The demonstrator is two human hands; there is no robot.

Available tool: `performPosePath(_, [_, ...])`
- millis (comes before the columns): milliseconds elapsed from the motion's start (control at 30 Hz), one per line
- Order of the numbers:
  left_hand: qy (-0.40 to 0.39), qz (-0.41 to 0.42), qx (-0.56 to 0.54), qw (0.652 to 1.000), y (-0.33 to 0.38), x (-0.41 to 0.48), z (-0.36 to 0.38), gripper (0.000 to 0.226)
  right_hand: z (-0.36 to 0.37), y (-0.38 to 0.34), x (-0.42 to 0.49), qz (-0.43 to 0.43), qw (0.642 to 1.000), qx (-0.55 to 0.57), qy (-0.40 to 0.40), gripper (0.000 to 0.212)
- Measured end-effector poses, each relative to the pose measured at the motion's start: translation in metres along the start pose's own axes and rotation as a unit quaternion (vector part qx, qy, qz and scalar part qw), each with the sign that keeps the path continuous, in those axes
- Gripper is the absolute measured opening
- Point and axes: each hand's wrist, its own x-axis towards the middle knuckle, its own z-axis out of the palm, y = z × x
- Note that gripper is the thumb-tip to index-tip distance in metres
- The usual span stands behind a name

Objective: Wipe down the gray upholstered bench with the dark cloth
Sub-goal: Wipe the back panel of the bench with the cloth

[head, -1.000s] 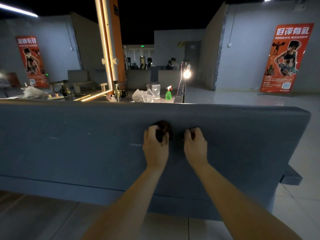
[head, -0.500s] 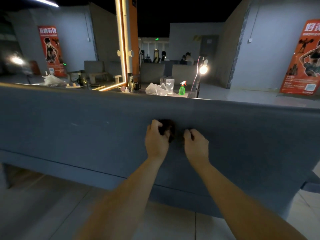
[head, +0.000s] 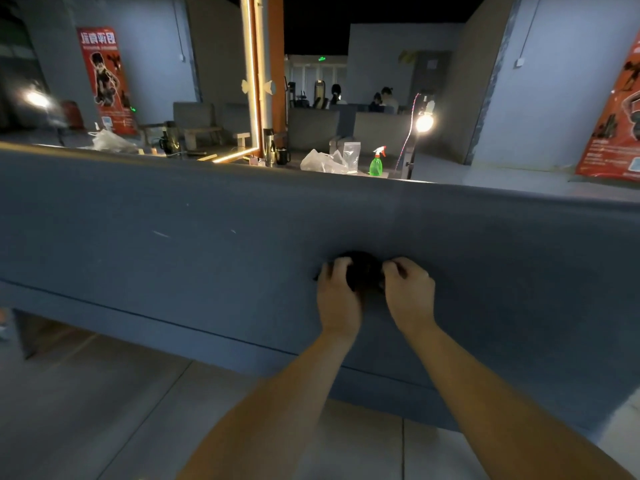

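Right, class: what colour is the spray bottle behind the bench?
The spray bottle is green with a white trigger; the head view shows it best.

Both bare arms reach forward, hands side by side.
Knuckles up and wrists straight, the left hand (head: 337, 297) and right hand (head: 411, 296) sit close together, fingers (head: 333, 268) of each curled onto the dark cloth (head: 364, 271) bunched between them.

The dark cloth (head: 364, 271) is sitting bunched into a small black wad between the 2 hands, lying against the gray upholstered bench (head: 166, 258). The left hand (head: 337, 296) is gripping its left side and the right hand (head: 410, 292) its right edge. The bench's blue-gray fabric is stretching wide to both sides of the hands, with a seam running below them.
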Motion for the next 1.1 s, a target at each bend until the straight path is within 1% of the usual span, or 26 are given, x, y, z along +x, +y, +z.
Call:
performPosePath(67, [-0.052,0.048,0.028,0.997,0.002,-0.004,0.003,0.028,0.002,0.001,-0.001,-0.009,1.0,-0.007,0.018,0.03])
performPosePath(133, [-0.069,0.081,0.052,0.993,0.002,-0.003,-0.001,0.024,0.004,0.004,-0.002,-0.018,0.999,-0.025,0.025,0.03])
performPosePath(200, [-0.056,0.092,0.066,0.992,-0.005,0.003,-0.012,0.021,0.005,0.008,-0.001,-0.037,0.998,-0.046,0.026,0.032])
performPosePath(233, [-0.049,0.081,0.067,0.993,-0.013,0.008,-0.02,0.023,0.005,0.01,-0.001,-0.049,0.997,-0.057,0.026,0.032])
performPosePath(300, [-0.018,0.049,0.073,0.996,-0.032,0.019,-0.04,0.028,0.004,0.014,0.0,-0.077,0.993,-0.08,0.025,0.034])
performPosePath(367, [0.03,-0.004,0.075,0.997,-0.05,0.03,-0.061,0.035,0.003,0.016,0.001,-0.1,0.989,-0.102,0.023,0.036])
performPosePath(433, [0.07,-0.059,0.056,0.994,-0.058,0.035,-0.071,0.044,0.002,0.018,0.005,-0.121,0.986,-0.109,0.026,0.038])
performPosePath(467, [0.081,-0.07,0.041,0.993,-0.058,0.035,-0.071,0.046,0.002,0.02,0.006,-0.127,0.985,-0.11,0.028,0.039])
performPosePath(567, [0.093,-0.051,0.008,0.994,-0.055,0.026,-0.056,0.043,0.003,0.022,0.009,-0.131,0.984,-0.113,0.031,0.039])
performPosePath(667, [0.099,-0.027,-0.012,0.995,-0.045,0.015,-0.036,0.05,0.004,0.025,0.011,-0.136,0.983,-0.118,0.035,0.038])
performPosePath(700, [0.094,-0.015,-0.004,0.995,-0.039,0.015,-0.032,0.048,0.005,0.026,0.01,-0.142,0.982,-0.12,0.039,0.038])
performPosePath(800, [0.09,0.015,0.03,0.995,-0.029,0.02,-0.022,0.028,0.007,0.026,0.009,-0.152,0.979,-0.124,0.05,0.037])
performPosePath(833, [0.077,0.035,0.052,0.995,-0.028,0.018,-0.018,0.026,0.008,0.025,0.008,-0.151,0.979,-0.127,0.053,0.037])
performPosePath(867, [0.045,0.064,0.083,0.993,-0.029,0.013,-0.013,0.026,0.008,0.024,0.007,-0.149,0.979,-0.13,0.053,0.036])
performPosePath(933, [-0.052,0.118,0.159,0.979,-0.033,-0.006,-0.002,0.029,0.008,0.023,0.005,-0.14,0.98,-0.132,0.051,0.035])
performPosePath(967, [-0.088,0.126,0.179,0.972,-0.037,-0.015,0.003,0.028,0.007,0.023,0.005,-0.133,0.981,-0.13,0.047,0.035])
performPosePath(1033, [-0.113,0.112,0.163,0.974,-0.04,-0.022,0.002,0.025,0.006,0.021,0.003,-0.128,0.983,-0.125,0.041,0.036])
performPosePath(1100, [-0.089,0.085,0.094,0.988,-0.036,-0.016,-0.012,0.023,0.005,0.019,0.001,-0.127,0.983,-0.124,0.039,0.035])
